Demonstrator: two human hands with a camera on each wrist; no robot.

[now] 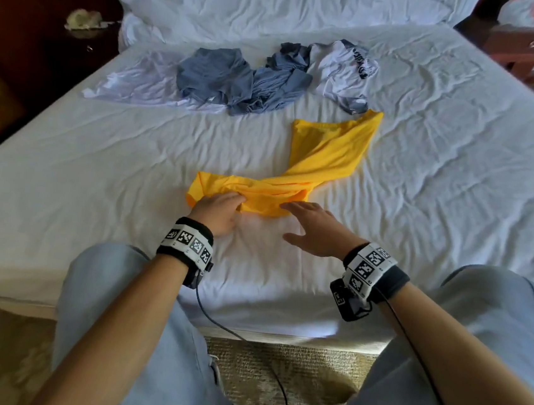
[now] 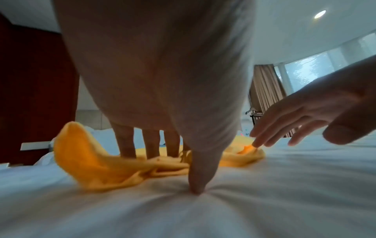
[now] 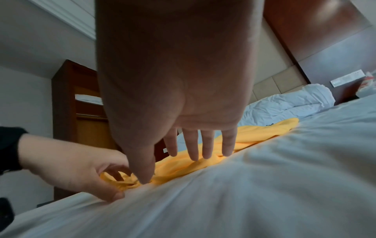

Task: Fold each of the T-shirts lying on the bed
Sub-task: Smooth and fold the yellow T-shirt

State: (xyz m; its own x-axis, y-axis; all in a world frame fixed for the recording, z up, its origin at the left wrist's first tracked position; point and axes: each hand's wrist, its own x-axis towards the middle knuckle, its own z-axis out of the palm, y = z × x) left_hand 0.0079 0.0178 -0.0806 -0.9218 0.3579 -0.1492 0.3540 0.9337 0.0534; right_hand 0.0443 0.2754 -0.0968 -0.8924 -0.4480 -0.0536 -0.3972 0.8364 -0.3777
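A yellow T-shirt (image 1: 327,149) lies twisted on the white bed sheet (image 1: 96,184), its near end bunched in front of me. My left hand (image 1: 222,207) rests its fingertips on that bunched end (image 2: 87,157), while its thumb (image 2: 196,185) presses into the sheet just beside the fabric. My right hand (image 1: 313,223) hovers flat with straight, spread fingers at the shirt's near right edge (image 3: 183,165); its index fingertip (image 2: 255,145) touches the yellow cloth. Neither hand has the fabric pinched.
Further up the bed lie crumpled blue-grey shirts (image 1: 245,81), a pale shirt (image 1: 139,83) to their left and a white shirt with dark print (image 1: 342,68) to their right. A bunched duvet (image 1: 279,5) fills the head end. Dark wooden furniture (image 1: 532,48) flanks the bed.
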